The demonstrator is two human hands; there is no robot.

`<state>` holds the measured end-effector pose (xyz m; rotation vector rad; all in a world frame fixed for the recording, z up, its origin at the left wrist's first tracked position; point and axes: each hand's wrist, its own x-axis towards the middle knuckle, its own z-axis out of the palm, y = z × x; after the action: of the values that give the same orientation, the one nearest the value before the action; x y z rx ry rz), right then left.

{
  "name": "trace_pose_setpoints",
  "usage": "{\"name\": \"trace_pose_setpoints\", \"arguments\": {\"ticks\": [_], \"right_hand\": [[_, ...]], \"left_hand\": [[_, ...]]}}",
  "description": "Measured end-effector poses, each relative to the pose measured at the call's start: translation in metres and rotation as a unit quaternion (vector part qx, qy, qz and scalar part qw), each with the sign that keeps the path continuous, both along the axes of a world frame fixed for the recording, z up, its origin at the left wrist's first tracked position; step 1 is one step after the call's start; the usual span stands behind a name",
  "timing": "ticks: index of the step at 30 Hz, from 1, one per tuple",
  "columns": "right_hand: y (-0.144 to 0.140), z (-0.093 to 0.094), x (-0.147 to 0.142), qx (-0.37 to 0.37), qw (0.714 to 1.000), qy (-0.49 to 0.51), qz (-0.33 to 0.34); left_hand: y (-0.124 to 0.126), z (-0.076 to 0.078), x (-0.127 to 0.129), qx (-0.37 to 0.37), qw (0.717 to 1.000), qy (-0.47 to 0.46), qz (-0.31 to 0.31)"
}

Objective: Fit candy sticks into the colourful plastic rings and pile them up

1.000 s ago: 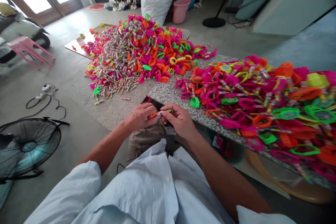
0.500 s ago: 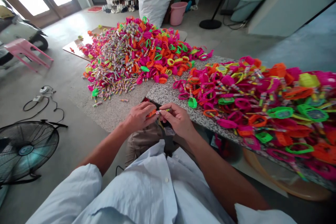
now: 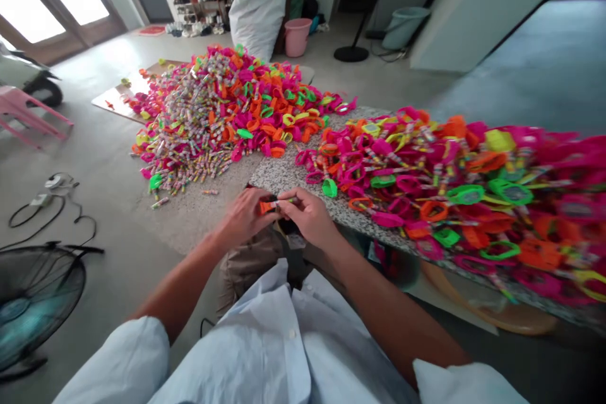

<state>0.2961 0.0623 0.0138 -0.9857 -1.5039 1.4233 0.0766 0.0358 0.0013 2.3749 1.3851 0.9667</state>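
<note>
My left hand [image 3: 243, 217] is closed around an orange toy watch [image 3: 266, 207], most of which the fingers hide. In a pinch between thumb and forefinger, my right hand [image 3: 311, 216] holds a small wrapped candy roll [image 3: 283, 202]. One end of the roll meets the orange piece; whether it is inside it I cannot tell. Both hands are close together above my lap, at the near edge of the speckled stone tabletop [image 3: 272, 172]. To their right lies a heap of pink, orange, green and yellow toy watches [image 3: 407, 186], many with candy rolls attached.
Beyond my hands is a larger mixed pile of candy rolls [image 3: 196, 110] and watch pieces. A floor fan [image 3: 35, 309] stands at left, near a cable and a pink stool [image 3: 31, 110]. At the back are a white sack [image 3: 260, 3] and a pink bucket [image 3: 297, 36].
The view has turned slightly, so the surroundings shift left. Between my hands, the orange toy watch and the candy roll now show more clearly. Both hands keep their holds.
</note>
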Motion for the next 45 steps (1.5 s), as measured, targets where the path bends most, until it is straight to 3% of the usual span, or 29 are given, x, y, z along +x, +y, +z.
{"name": "trace_pose_setpoints", "arguments": {"ticks": [2, 4, 6, 8, 9, 11, 12, 14, 17, 19, 21, 23, 26, 28, 30, 34, 37, 39, 40, 43, 45], "right_hand": [[0.026, 0.008, 0.019, 0.051, 0.996, -0.046, -0.065], [0.062, 0.022, 0.05, 0.137, 0.967, -0.113, -0.185], [0.103, 0.04, 0.09, 0.215, 0.895, -0.211, -0.33], [0.144, 0.053, 0.132, 0.233, 0.81, -0.323, -0.431], [0.164, 0.057, 0.153, 0.216, 0.781, -0.374, -0.452], [0.2, 0.055, 0.19, 0.187, 0.764, -0.395, -0.475], [0.216, 0.05, 0.206, 0.162, 0.74, -0.429, -0.492], [0.242, 0.039, 0.231, 0.15, 0.733, -0.476, -0.462], [0.257, 0.029, 0.24, 0.085, 0.724, -0.52, -0.445], [0.246, 0.029, 0.219, 0.128, 0.717, -0.522, -0.444], [0.219, 0.03, 0.176, 0.255, 0.753, -0.478, -0.373], [0.183, 0.027, 0.116, 0.276, 0.824, -0.406, -0.282], [0.126, 0.007, 0.019, 0.143, 0.952, -0.262, -0.062], [0.096, -0.013, -0.032, 0.022, 0.986, -0.162, 0.03], [0.076, -0.032, -0.065, -0.046, 0.993, -0.085, 0.062], [0.068, -0.056, -0.08, -0.114, 0.993, 0.014, -0.007], [0.077, -0.062, -0.064, -0.133, 0.987, 0.016, -0.082], [0.081, -0.063, -0.049, -0.123, 0.983, 0.008, -0.134], [0.081, -0.063, -0.042, -0.118, 0.982, 0.01, -0.146], [0.066, -0.063, -0.027, -0.121, 0.987, 0.009, -0.102], [0.048, -0.064, -0.024, -0.124, 0.991, -0.017, -0.048]], "left_hand": [[0.011, -0.012, -0.018, -0.029, 0.997, -0.031, 0.062], [0.024, -0.027, -0.046, -0.042, 0.989, -0.04, 0.137], [0.033, -0.04, -0.078, -0.056, 0.977, 0.009, 0.205], [0.035, -0.05, -0.107, -0.07, 0.961, 0.077, 0.257], [0.035, -0.054, -0.119, -0.081, 0.953, 0.111, 0.271], [0.032, -0.06, -0.136, -0.098, 0.941, 0.165, 0.279], [0.031, -0.063, -0.142, -0.103, 0.939, 0.182, 0.271], [0.031, -0.067, -0.15, -0.103, 0.943, 0.195, 0.249], [0.034, -0.071, -0.154, -0.095, 0.951, 0.178, 0.235], [0.038, -0.072, -0.151, -0.087, 0.958, 0.127, 0.241], [0.042, -0.073, -0.138, -0.077, 0.965, 0.063, 0.243], [0.048, -0.072, -0.115, -0.069, 0.969, -0.001, 0.238], [0.057, -0.066, -0.07, -0.058, 0.968, -0.128, 0.206], [0.06, -0.062, -0.043, -0.057, 0.964, -0.191, 0.179], [0.061, -0.059, -0.024, -0.05, 0.967, -0.197, 0.151], [0.063, -0.061, -0.013, -0.051, 0.979, -0.166, 0.103], [0.078, -0.063, -0.025, -0.091, 0.977, -0.187, 0.042], [0.101, -0.062, -0.039, -0.104, 0.975, -0.19, 0.043], [0.115, -0.06, -0.048, -0.099, 0.975, -0.18, 0.085], [0.16, -0.054, -0.07, -0.074, 0.942, -0.114, 0.306], [0.184, -0.051, -0.081, -0.099, 0.927, -0.055, 0.356]]}}
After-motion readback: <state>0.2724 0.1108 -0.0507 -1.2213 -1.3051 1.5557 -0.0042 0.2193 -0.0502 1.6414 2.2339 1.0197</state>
